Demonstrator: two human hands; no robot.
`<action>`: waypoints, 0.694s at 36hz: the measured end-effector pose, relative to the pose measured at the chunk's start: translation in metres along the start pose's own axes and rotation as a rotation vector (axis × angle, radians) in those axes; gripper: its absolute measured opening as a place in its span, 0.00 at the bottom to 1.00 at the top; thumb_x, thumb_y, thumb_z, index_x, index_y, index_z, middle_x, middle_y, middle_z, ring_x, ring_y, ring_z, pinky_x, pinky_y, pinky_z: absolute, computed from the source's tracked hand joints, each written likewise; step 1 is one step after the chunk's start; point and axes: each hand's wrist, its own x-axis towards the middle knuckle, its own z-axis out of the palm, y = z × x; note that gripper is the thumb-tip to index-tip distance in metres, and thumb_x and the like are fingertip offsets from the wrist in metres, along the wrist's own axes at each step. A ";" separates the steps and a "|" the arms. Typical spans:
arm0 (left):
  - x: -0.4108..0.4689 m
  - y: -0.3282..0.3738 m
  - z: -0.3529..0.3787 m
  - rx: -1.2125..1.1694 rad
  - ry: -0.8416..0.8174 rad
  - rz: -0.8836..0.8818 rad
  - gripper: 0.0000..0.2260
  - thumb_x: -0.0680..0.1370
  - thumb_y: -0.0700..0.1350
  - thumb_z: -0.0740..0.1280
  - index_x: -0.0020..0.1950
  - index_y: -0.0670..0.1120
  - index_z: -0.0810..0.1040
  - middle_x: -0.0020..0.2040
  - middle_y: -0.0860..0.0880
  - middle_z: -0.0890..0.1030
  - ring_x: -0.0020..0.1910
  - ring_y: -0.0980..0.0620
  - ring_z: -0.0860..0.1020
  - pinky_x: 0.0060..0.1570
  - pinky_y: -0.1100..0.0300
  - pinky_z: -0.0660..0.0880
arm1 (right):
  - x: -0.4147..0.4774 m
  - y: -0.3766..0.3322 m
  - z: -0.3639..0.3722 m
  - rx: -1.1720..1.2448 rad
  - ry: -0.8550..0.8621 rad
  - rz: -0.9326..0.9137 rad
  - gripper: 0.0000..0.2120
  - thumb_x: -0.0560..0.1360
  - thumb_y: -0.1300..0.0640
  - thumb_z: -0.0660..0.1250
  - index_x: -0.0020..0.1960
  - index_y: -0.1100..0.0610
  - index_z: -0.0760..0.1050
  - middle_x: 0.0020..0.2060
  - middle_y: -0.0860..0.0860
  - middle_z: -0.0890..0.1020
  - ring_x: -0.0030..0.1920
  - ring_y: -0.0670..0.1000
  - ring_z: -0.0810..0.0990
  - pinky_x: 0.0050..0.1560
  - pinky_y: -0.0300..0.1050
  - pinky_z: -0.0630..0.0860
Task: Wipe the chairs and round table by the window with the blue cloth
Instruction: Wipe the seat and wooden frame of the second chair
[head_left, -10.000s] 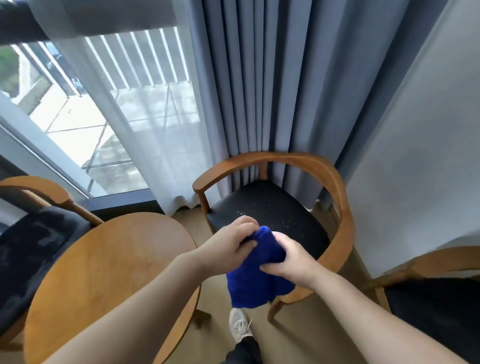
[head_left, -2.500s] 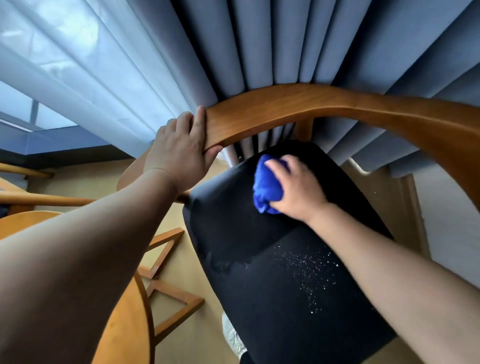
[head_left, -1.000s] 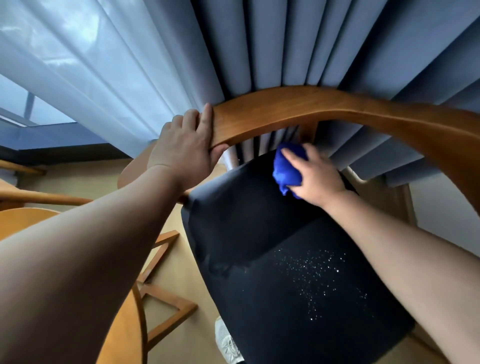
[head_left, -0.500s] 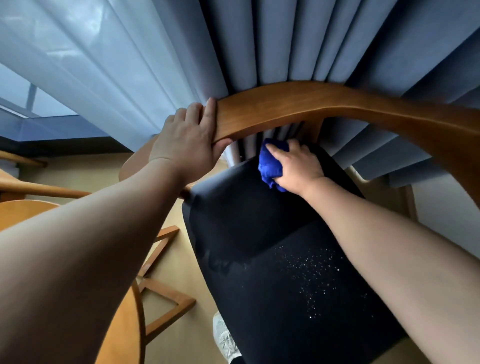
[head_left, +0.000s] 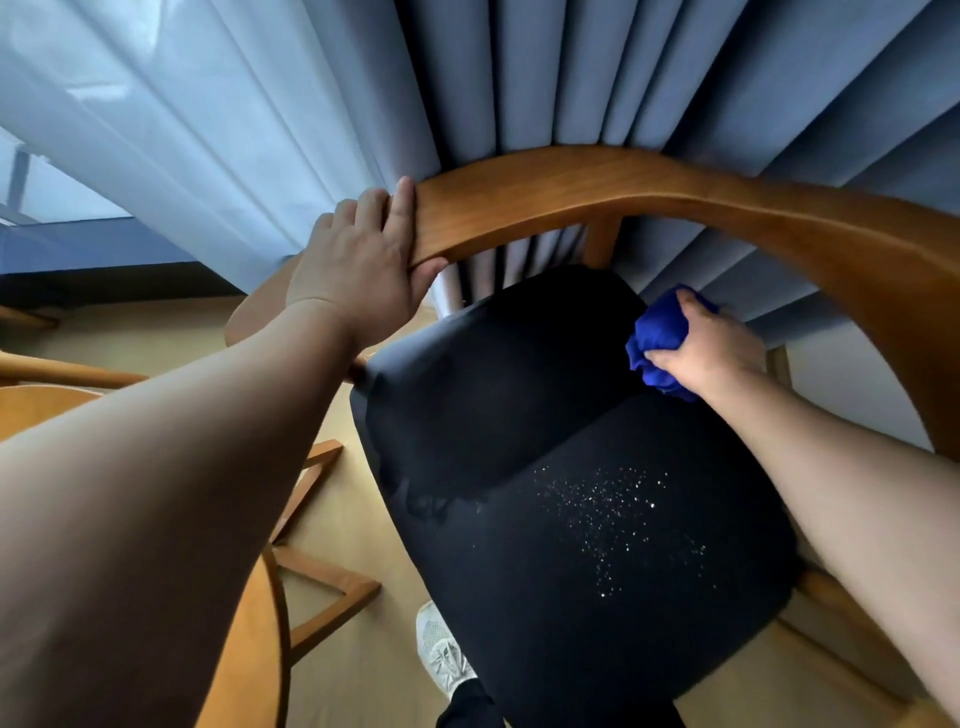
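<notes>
Single wide-angle head cam is looking steeply down and forward, sitting close above the chair (head_left: 571, 519) seat; curtain (head_left: 519, 67) is filling the top, table (head_left: 254, 665) edge is showing at lower left.

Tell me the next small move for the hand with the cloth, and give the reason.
Probably draw the right hand with the blue cloth toward the body, across the black seat onto the white specks. The cloth is bunched at the seat's far right edge; the specks lie nearer, unwiped; the left hand grips the wooden rail.
</notes>
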 end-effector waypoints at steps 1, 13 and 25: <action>0.000 0.000 0.000 -0.001 0.003 0.001 0.35 0.77 0.62 0.50 0.75 0.39 0.54 0.63 0.36 0.69 0.55 0.35 0.69 0.53 0.42 0.66 | -0.003 0.002 0.000 0.008 0.001 0.011 0.37 0.68 0.45 0.71 0.72 0.45 0.58 0.57 0.60 0.73 0.55 0.63 0.76 0.44 0.48 0.70; 0.001 0.000 0.004 -0.027 0.054 0.016 0.33 0.77 0.60 0.55 0.74 0.39 0.56 0.62 0.34 0.69 0.55 0.32 0.69 0.52 0.41 0.67 | -0.065 0.033 0.004 0.262 0.177 0.086 0.41 0.66 0.41 0.74 0.74 0.44 0.59 0.64 0.59 0.70 0.60 0.63 0.73 0.57 0.51 0.71; -0.002 0.001 0.005 0.011 0.108 0.161 0.30 0.76 0.55 0.53 0.73 0.40 0.57 0.65 0.32 0.66 0.58 0.31 0.68 0.58 0.39 0.66 | -0.086 0.013 0.028 0.259 0.137 0.024 0.41 0.66 0.42 0.72 0.75 0.45 0.58 0.66 0.57 0.67 0.64 0.60 0.70 0.60 0.49 0.69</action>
